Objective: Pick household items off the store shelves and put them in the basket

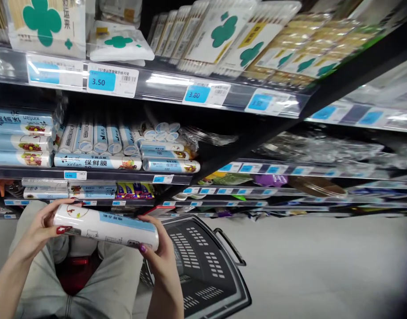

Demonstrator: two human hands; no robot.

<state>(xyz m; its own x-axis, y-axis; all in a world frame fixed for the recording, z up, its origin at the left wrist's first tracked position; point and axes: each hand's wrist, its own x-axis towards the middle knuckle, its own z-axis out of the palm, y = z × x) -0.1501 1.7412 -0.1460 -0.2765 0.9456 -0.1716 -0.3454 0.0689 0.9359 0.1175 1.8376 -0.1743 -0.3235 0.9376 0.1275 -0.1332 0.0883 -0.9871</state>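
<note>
A white and blue roll of cling film [106, 228] lies lengthwise between my two hands, above my lap. My left hand [45, 226] grips its left end, thumb on the near side and fingers over the top. Around the right end is my right hand [161, 248], with the thumb pressed on the lower edge; its other fingers are partly hidden behind the roll. Similar cling film rolls [97, 161] are stacked on the shelf in front of me.
A dark grey shopping basket [210, 270] stands on the floor to my right. Shelf edges with price tags [112, 80] run across ahead. Packs of wooden sticks [219, 33] fill the upper shelf. More shelving with plastic-wrapped goods [323, 148] continues rightward beyond a dark upright.
</note>
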